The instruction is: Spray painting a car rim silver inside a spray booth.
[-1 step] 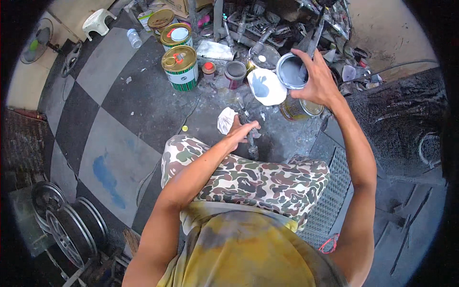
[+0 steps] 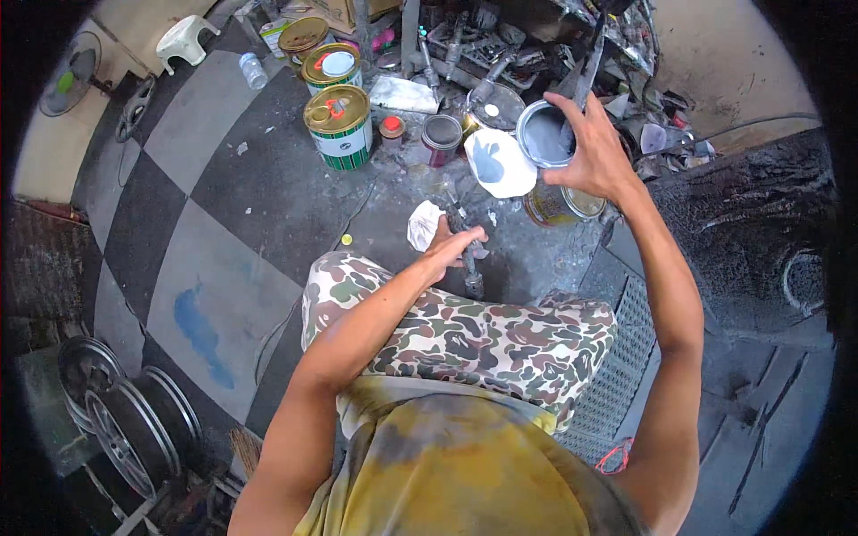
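My right hand (image 2: 597, 147) is wrapped round an open can of grey paint (image 2: 543, 136), its thumb and fingers spread across the rim. A long dark stick (image 2: 590, 70) stands in the can and runs up past my fingers. Against the can's left side is a white rounded piece (image 2: 500, 175) with a patch of grey paint on it. Lower down, in front of my knees, my left hand (image 2: 454, 247) is closed on a paint-smeared metal spray gun (image 2: 474, 282). Beside those fingers lies crumpled white paper (image 2: 423, 225). The palm hides part of the gun.
Green-and-gold paint tins (image 2: 340, 143) stand on the left, beside a small red-capped container (image 2: 391, 128) and a dark red tin (image 2: 440, 141). Another tin (image 2: 563, 204) is under the held can. Stained tools (image 2: 474, 54) clutter the back. Wheel rims (image 2: 134, 429) lie lower left.
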The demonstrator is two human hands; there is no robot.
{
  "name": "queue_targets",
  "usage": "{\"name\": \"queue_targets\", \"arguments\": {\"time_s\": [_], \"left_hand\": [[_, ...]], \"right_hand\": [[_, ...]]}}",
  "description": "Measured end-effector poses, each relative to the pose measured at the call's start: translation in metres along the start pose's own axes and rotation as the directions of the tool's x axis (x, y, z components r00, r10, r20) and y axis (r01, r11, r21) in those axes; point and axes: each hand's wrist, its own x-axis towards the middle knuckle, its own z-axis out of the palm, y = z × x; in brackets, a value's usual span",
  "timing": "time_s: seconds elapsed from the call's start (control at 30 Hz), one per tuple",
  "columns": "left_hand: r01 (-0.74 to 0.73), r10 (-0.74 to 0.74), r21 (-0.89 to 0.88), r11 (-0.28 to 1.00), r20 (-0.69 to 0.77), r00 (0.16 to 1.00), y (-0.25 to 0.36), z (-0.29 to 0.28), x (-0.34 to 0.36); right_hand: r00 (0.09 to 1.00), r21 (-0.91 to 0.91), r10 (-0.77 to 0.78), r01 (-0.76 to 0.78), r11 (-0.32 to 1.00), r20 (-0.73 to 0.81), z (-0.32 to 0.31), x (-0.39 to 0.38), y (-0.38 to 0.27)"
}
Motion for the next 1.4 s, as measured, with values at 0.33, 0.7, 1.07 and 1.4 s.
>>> {"name": "queue_targets", "arguments": {"time_s": [0.33,0.7,1.07,1.4], "left_hand": [[-0.009,0.009,-0.013,1.000,0.001,1.000,0.003,-0.002,-0.001],[0.002,-0.001,-0.018,1.000,0.031,1.000,0.003,0.001,-0.002],[0.010,-0.009,-0.029,1.000,0.030,1.000,0.002,0.003,-0.001],[0.014,-0.013,-0.026,1.000,0.038,0.999,0.003,0.002,-0.002]], "right_hand": [[0.991,-0.136,-0.132,0.131,0.982,0.002,0.000,0.010,-0.017],[0.978,-0.203,-0.192,0.204,0.958,0.079,-0.001,0.017,-0.021],[0.972,-0.245,-0.192,0.220,0.944,0.135,0.000,0.021,-0.027],[0.963,-0.294,-0.250,0.270,0.917,0.103,0.004,0.019,-0.027]]}}
